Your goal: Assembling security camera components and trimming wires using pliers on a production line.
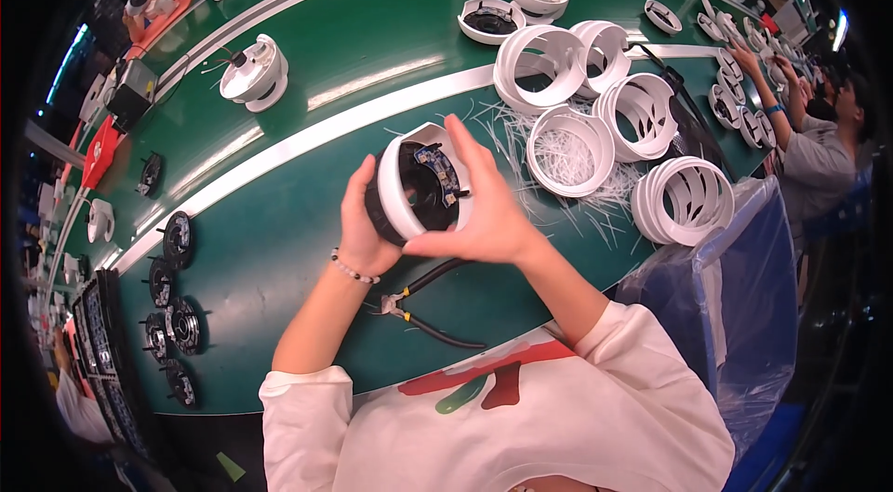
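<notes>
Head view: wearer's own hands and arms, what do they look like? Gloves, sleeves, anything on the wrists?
No gloves. Left hand: bare, with a bracelet of small round beads, mostly pale with some dark, at the wrist. Right hand: bare, nothing visible at its wrist. Sleeves: loose, off-white, ending around the elbows.
</notes>
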Demonstrator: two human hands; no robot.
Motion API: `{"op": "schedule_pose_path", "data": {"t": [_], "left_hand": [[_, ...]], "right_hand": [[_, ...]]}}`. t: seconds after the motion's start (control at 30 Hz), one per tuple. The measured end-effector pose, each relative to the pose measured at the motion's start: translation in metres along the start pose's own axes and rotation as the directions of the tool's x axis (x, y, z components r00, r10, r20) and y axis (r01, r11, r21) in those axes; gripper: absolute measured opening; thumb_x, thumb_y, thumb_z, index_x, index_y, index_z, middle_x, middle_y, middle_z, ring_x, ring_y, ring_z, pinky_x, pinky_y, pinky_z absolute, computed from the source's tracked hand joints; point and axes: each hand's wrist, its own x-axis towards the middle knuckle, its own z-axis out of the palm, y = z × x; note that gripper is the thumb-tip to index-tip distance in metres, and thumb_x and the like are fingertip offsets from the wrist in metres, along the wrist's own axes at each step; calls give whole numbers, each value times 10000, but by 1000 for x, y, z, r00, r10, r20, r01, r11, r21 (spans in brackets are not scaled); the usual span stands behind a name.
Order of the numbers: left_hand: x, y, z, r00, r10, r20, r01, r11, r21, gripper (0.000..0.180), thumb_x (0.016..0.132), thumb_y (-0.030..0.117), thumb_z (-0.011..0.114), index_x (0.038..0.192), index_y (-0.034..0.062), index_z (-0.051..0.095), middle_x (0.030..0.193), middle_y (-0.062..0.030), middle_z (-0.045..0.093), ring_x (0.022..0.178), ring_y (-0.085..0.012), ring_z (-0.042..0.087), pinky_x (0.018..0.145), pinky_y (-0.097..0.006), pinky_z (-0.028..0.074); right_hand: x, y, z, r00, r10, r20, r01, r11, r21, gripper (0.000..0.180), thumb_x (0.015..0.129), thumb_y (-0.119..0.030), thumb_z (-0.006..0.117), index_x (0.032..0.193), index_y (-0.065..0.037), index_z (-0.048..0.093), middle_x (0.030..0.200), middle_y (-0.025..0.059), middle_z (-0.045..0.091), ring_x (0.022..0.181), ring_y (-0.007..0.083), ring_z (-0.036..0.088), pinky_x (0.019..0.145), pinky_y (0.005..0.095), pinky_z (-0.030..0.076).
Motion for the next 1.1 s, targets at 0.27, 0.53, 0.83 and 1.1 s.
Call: {"op": "schedule_pose_path", "data": {"t": [0.27,0.53,0.83,1.1], "left_hand": [[-1,-8,3,976,94,198,-90,996,-26,823,772,690,196,1264,43,325,1225,-108,417,1095,-229,438,914,-347,379],[0,-4,-10,956,99,277,-110,994,22,611,808,484,410,1204,20,383,1141,-131,475,1032,-227,481,883,-352,409],[34,-12,-6,984,136,117,-137,991,-5,556,738,369,453,1163,11,434,1132,-140,500,1035,-249,490,919,-367,379],[175,70,-59,927,332,-173,-337,941,2,435,822,375,430,1065,15,454,1068,-137,525,988,-243,511,882,-363,399]], "right_hand": [[-5,-17,10,979,-199,-46,167,911,-376,1212,454,-521,757,1302,65,118,1333,257,168,1146,424,260,937,473,255],[5,-15,9,985,-171,-6,157,917,-367,1183,439,-482,766,1280,78,151,1249,215,312,1106,390,314,906,461,285],[2,4,16,970,-143,-198,51,913,-406,1176,504,-470,747,1304,56,64,1316,253,183,1209,408,194,980,475,194],[-49,-20,14,829,60,556,229,870,-436,962,557,-513,687,1241,39,299,1330,231,194,1227,415,177,967,572,133]]}}
